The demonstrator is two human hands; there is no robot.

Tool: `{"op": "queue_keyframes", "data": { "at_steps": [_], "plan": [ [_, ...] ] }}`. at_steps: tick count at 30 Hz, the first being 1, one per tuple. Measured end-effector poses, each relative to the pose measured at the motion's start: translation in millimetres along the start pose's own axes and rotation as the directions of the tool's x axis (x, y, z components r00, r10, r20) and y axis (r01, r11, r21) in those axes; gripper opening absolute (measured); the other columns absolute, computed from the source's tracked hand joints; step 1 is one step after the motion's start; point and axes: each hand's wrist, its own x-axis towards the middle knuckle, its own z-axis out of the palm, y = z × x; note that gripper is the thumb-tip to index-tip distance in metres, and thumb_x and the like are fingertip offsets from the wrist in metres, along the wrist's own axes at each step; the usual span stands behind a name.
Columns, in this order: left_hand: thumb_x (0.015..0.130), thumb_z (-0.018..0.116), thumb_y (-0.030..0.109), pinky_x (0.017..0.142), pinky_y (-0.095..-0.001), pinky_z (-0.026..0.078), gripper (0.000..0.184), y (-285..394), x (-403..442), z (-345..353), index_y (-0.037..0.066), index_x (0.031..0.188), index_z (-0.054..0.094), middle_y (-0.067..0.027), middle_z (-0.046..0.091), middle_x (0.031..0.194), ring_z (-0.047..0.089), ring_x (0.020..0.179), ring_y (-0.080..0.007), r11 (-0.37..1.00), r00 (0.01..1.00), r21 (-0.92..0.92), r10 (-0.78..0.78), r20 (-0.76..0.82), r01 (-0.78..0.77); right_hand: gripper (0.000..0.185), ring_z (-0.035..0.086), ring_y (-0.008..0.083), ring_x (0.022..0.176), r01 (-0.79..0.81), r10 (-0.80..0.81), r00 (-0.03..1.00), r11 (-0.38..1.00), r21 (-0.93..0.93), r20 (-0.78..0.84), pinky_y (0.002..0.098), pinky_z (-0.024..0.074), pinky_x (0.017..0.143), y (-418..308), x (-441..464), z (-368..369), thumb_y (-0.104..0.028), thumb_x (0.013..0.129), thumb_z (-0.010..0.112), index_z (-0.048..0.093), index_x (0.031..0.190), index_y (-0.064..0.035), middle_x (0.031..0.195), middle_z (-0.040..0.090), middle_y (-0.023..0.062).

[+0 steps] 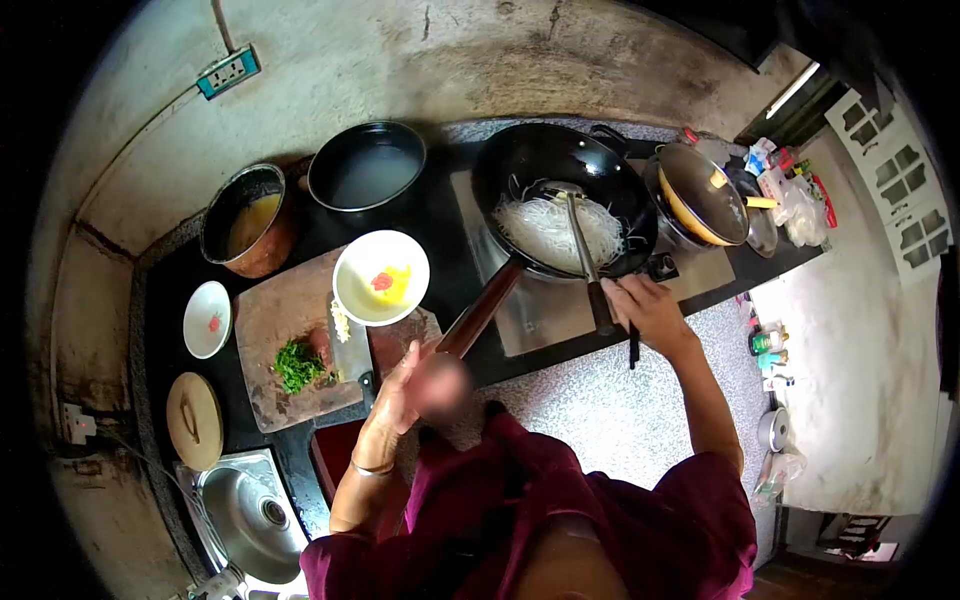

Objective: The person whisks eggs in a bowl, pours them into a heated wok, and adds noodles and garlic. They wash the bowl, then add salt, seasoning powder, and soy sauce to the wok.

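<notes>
A black wok [500, 170] on the stove holds white rice noodles [545, 230]. A metal spatula [583, 240] rests its head in the noodles, and its dark handle slopes toward me. My right hand [655, 315] is closed at that handle; a thin dark stick [634, 346], its kind unclear, juts out below the fingers. My left hand [395, 395] is at the end of the wok's brown handle [483, 305] and looks closed around it, though a blurred patch hides most fingers. Just beyond it, a white bowl [350, 265] with yellow liquid stands over the cutting board [265, 320].
Chopped greens [297, 366] and a cleaver [350, 350] lie on the board. Behind stand a pot [265, 250] and a black pan [350, 200]. A yellow pan [700, 190] sits right of the wok. At the left are a small bowl [207, 335], a lid [193, 440] and a sink [240, 515].
</notes>
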Motion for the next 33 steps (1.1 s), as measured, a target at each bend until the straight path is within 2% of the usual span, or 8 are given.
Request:
{"op": "queue_keyframes", "data": {
  "at_steps": [6, 9, 12, 18, 22, 28, 31, 33],
  "plan": [
    [0.086, 0.050, 0.050, 0.071, -0.0307, 0.052, 0.069, -4.1, 6.2, 1.0, 0.001, 0.132, 0.034, -0.0134, 0.059, 0.102, 0.062, 0.084, -0.0204, 0.996, 0.997, -0.070, 0.055, -0.051, -0.058, 0.019, 0.055, 0.0196, 0.067, -0.047, 0.259, 0.869, 0.891, 0.451, -0.421, 0.0278, 0.0444, 0.062, 25.3, 19.8, -16.2, 0.000, 0.075, 0.053, 0.059, 0.093, 0.0005, 0.078, 0.056, 0.0099],
    [0.088, 0.047, 0.049, 0.074, -0.0318, 0.051, 0.063, -4.6, 9.4, -2.3, 0.003, 0.129, 0.039, -0.0129, 0.059, 0.102, 0.061, 0.089, -0.0212, 0.994, 0.995, -0.064, 0.086, -0.060, -0.090, 0.015, 0.053, 0.0122, 0.064, 0.022, 0.469, 0.791, 0.619, 0.785, -0.393, 0.0240, 0.0434, 0.063, 40.0, 48.3, -23.8, 0.000, 0.079, 0.049, 0.060, 0.089, 0.0035, 0.080, 0.058, 0.0076],
    [0.089, 0.044, 0.047, 0.080, -0.0349, 0.048, 0.055, -2.9, 7.7, -4.3, 0.003, 0.123, 0.046, -0.0128, 0.059, 0.102, 0.059, 0.094, -0.0240, 0.984, 0.985, -0.048, 0.171, -0.032, -0.172, 0.020, 0.054, 0.0154, 0.072, 0.244, 0.674, 0.723, -0.045, 0.969, -0.151, 0.0285, 0.0456, 0.065, 75.2, 69.7, 8.8, -0.007, 0.081, 0.048, 0.061, 0.092, 0.0036, 0.088, 0.059, 0.0112],
    [0.090, 0.046, 0.042, 0.088, -0.0396, 0.045, 0.052, -11.0, 4.3, 1.9, 0.001, 0.122, 0.043, -0.0149, 0.057, 0.106, 0.056, 0.100, -0.0287, 0.949, 0.949, -0.109, 0.280, -0.144, -0.297, 0.023, 0.053, 0.0196, 0.075, 0.281, 0.665, 0.743, -0.416, 0.865, 0.079, 0.0310, 0.0450, 0.067, 138.2, 98.9, 63.5, -0.010, 0.084, 0.045, 0.057, 0.098, 0.0030, 0.096, 0.060, 0.0148],
    [0.090, 0.047, 0.039, 0.089, -0.0411, 0.044, 0.050, -21.1, 3.7, -0.6, 0.002, 0.123, 0.042, -0.0153, 0.055, 0.110, 0.056, 0.102, -0.0297, 0.946, 0.944, -0.112, 0.284, -0.167, -0.304, 0.024, 0.059, 0.0185, 0.077, -0.327, 0.599, 0.735, -0.098, 0.940, 0.318, 0.0307, 0.0497, 0.071, 141.0, 103.0, 76.5, -0.017, 0.087, 0.049, 0.055, 0.104, -0.0018, 0.101, 0.058, 0.0096],
    [0.088, 0.050, 0.036, 0.087, -0.0364, 0.045, 0.048, -33.3, -1.9, 2.2, 0.002, 0.122, 0.043, -0.0139, 0.055, 0.111, 0.056, 0.101, -0.0272, 0.910, 0.911, -0.135, 0.364, -0.194, -0.392, 0.031, 0.058, 0.0149, 0.072, 0.002, 0.547, 0.836, 0.079, 0.997, -0.045, 0.0288, 0.0486, 0.069, 139.8, 113.9, 54.2, -0.025, 0.092, 0.046, 0.056, 0.106, 0.0008, 0.093, 0.057, 0.0107],
    [0.093, 0.042, 0.033, 0.058, -0.0213, 0.045, 0.037, -29.4, -3.1, 18.4, 0.005, 0.115, 0.050, -0.0084, 0.061, 0.094, 0.059, 0.072, -0.0126, 0.886, 0.865, -0.144, 0.378, -0.329, -0.442, 0.022, 0.052, 0.0091, 0.074, -0.281, 0.311, 0.938, 0.420, 0.863, 0.154, 0.0240, 0.0448, 0.065, 135.0, 111.7, 77.3, -0.019, 0.093, 0.046, 0.060, 0.096, -0.0031, 0.090, 0.055, 0.0039],
    [0.091, 0.046, 0.033, 0.059, -0.0213, 0.045, 0.039, -30.9, -12.4, -4.5, 0.003, 0.116, 0.048, -0.0068, 0.061, 0.083, 0.056, 0.067, -0.0117, 0.874, 0.817, -0.026, 0.443, -0.370, -0.485, 0.023, 0.046, 0.0070, 0.069, 0.141, 0.110, 0.964, 0.561, 0.815, -0.243, 0.0222, 0.0391, 0.061, 134.5, 115.4, 82.7, -0.017, 0.093, 0.045, 0.060, 0.091, -0.0009, 0.085, 0.052, 0.0018]
  ]
}}
